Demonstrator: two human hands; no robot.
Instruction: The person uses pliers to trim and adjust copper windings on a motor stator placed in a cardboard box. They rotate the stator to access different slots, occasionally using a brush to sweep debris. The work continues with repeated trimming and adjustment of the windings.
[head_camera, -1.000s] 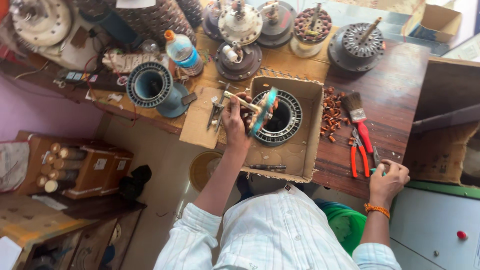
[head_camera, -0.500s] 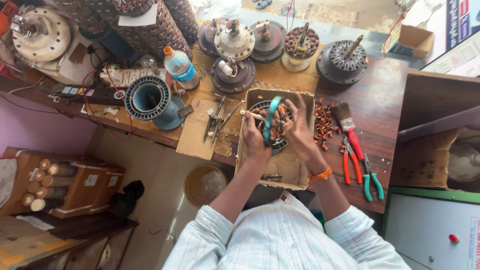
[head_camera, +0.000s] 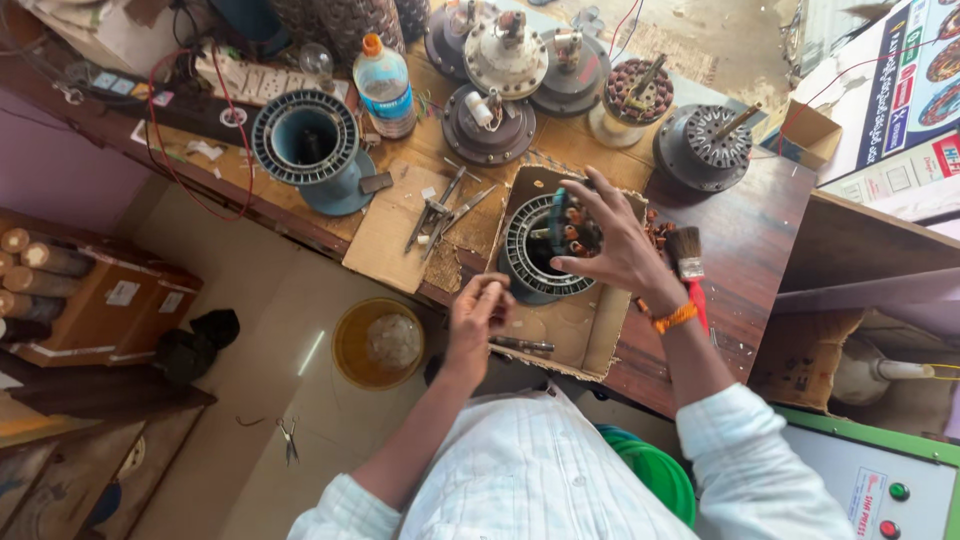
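A round ribbed motor stator (head_camera: 522, 262) with copper coils lies in an open cardboard box (head_camera: 590, 325) on the wooden workbench (head_camera: 750, 240). My right hand (head_camera: 615, 245) is spread over the stator's far side, and its fingers grip a teal-handled tool (head_camera: 559, 212) against the coils. An orange band is on that wrist. My left hand (head_camera: 480, 308) hovers at the box's near left corner with its fingers curled shut. I cannot make out anything in it.
A red-handled brush (head_camera: 688, 255) lies right of the box and a metal rod (head_camera: 522, 345) lies inside it. Hand tools (head_camera: 440, 212) rest on cardboard to the left. A blue housing (head_camera: 310, 140), a bottle (head_camera: 385, 85) and motor parts (head_camera: 700, 140) stand behind. A yellow bowl (head_camera: 380, 345) sits on the floor.
My left hand has drawn back from the stator to the box's near corner. The right hand came from the bench edge onto the stator and now has the teal tool.
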